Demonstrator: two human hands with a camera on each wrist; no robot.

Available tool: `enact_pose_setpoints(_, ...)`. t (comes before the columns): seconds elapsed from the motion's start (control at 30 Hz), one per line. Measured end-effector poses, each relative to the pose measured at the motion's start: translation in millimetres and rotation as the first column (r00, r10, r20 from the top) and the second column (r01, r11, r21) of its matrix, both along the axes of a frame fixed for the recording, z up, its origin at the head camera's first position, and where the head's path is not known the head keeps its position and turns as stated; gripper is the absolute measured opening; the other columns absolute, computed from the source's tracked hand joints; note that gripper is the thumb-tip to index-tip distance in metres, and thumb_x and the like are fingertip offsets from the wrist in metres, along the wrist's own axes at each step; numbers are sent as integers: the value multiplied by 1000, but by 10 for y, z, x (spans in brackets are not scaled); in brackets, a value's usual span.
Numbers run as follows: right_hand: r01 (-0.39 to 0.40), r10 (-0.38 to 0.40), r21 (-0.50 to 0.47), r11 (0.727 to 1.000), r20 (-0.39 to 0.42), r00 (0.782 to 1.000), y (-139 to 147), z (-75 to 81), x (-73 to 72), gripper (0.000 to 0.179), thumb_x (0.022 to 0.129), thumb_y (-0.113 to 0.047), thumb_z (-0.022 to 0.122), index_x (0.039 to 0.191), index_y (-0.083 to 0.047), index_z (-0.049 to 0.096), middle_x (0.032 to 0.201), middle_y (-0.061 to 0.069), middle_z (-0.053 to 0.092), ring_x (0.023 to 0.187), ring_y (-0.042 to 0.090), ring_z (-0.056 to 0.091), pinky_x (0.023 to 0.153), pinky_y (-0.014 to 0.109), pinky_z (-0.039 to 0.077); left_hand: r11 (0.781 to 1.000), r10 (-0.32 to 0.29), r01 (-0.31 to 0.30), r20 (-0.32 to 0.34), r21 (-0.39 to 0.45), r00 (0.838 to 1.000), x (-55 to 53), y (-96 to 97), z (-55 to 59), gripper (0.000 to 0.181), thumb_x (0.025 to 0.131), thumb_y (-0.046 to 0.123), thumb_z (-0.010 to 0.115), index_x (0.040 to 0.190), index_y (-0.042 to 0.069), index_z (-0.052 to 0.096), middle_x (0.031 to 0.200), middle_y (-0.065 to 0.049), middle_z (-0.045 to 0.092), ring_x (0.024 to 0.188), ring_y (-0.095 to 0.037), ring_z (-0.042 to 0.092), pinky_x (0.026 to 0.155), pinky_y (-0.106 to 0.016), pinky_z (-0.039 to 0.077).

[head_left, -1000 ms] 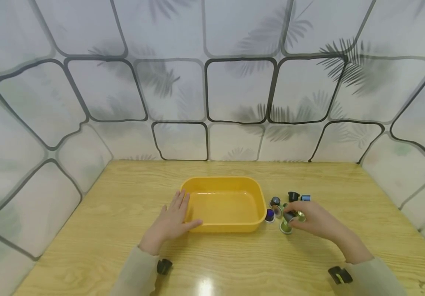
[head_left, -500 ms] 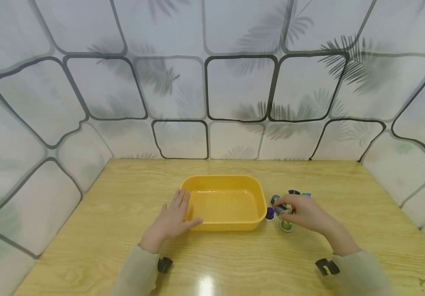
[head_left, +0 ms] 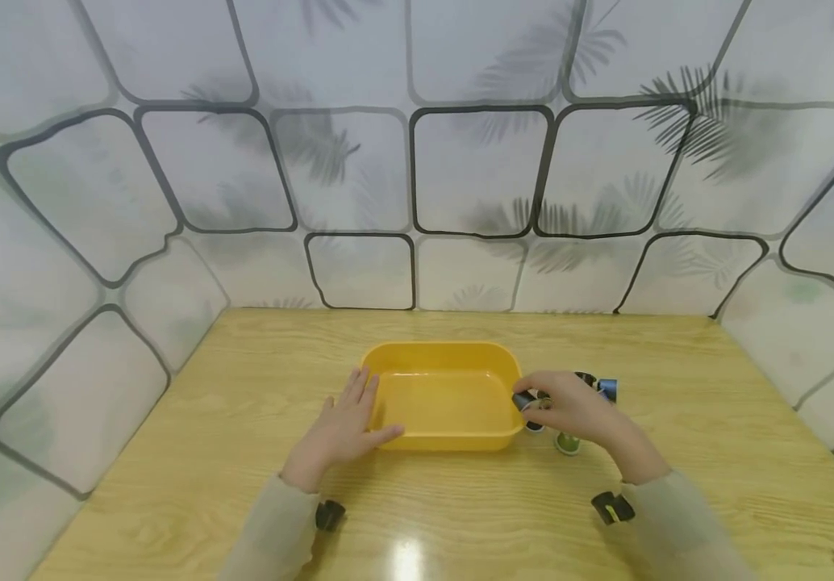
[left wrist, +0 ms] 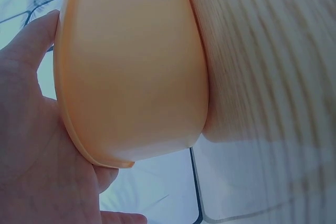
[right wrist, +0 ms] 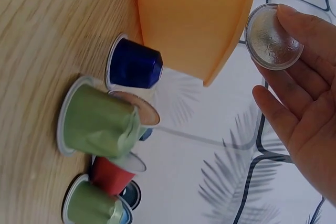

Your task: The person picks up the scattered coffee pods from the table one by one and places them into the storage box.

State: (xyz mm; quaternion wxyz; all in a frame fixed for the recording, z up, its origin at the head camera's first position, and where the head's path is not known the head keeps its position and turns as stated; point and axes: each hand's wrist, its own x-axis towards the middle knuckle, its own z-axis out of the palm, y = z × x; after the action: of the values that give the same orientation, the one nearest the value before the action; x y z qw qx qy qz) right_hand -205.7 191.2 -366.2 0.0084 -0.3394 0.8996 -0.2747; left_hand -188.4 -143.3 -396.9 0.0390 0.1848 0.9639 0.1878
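Note:
A yellow plastic bin [head_left: 431, 443] stands on the table, nothing visible inside it. My left hand [head_left: 344, 421] rests on its left rim with the fingers fairly straight; in the left wrist view the palm [left wrist: 47, 150] lies against the rim. Beside the right rim, my right hand [head_left: 569, 405] pinches a dark coffee capsule [head_left: 523, 400] between thumb and fingers. The right wrist view shows that capsule's silver foil lid [right wrist: 273, 40], raised above the table near the bin's edge. Below that hand stand a dark blue capsule [right wrist: 134, 64] and a green capsule [right wrist: 97, 119].
More capsules cluster right of the bin, partly hidden by the right hand: a red one [right wrist: 111, 176], another green one [right wrist: 90, 203], a blue one [head_left: 608, 390] and a black one [head_left: 585, 378]. Patterned fabric walls [head_left: 468, 274] enclose the wooden table [head_left: 279, 339].
My right hand has carried the dark capsule leftward from the cluster to the bin's right rim. The left hand stays in place on the bin.

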Motion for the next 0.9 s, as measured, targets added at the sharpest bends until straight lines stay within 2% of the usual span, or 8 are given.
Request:
enact_pose_setpoints(0.1, 5, -5, 7, 1000, 11, 1000, -55, 3, -20, 30, 78, -9, 67, 106, -1, 60, 97, 6, 61, 69, 7, 55, 58, 22, 46, 1000, 0, 0, -4, -1, 1000, -2, 0, -6, 89, 83, 59, 44, 141, -1, 12, 146, -16, -1, 132, -27, -4, 95, -61, 12)
enact_pose_setpoints(0.3, -13, 15, 40, 999, -54, 998, -152, -9, -62, 30, 78, -12, 68, 105, -2, 61, 97, 4, 62, 80, 12, 57, 65, 27, 47, 1000, 0, 0, 3, 0, 1000, 6, 7, 6, 90, 82, 61, 43, 141, 0, 12, 146, -15, -1, 132, -26, -3, 96, -61, 13)
enact_pose_setpoints(0.43, -26, 29, 45, 999, -65, 997, -221, -21, -92, 30, 78, -14, 68, 105, -2, 61, 98, 5, 62, 86, 17, 58, 71, 33, 47, 1000, 3, -3, 6, -6, 1000, 7, 8, 19, 90, 82, 60, 44, 141, 0, 12, 146, -16, -1, 132, -26, -4, 96, -61, 13)
enact_pose_setpoints(0.67, -71, 76, 49, 996, -110, 991, -334, -56, -143, 29, 77, -14, 69, 102, -2, 63, 98, 5, 63, 87, 19, 58, 73, 35, 47, 1000, 9, -9, 5, -21, 1000, -1, 11, 12, 89, 82, 59, 44, 141, 0, 12, 146, -17, 0, 132, -26, -4, 96, -61, 13)
enact_pose_setpoints(0.9, -72, 75, 48, 996, -60, 995, -457, -69, -165, 29, 78, -15, 68, 104, -4, 62, 100, 2, 62, 91, 18, 57, 76, 35, 47, 1000, 13, -13, 10, -26, 1000, 3, 9, 4, 90, 82, 61, 43, 141, 0, 11, 146, -16, -1, 132, -25, -4, 97, -60, 13)
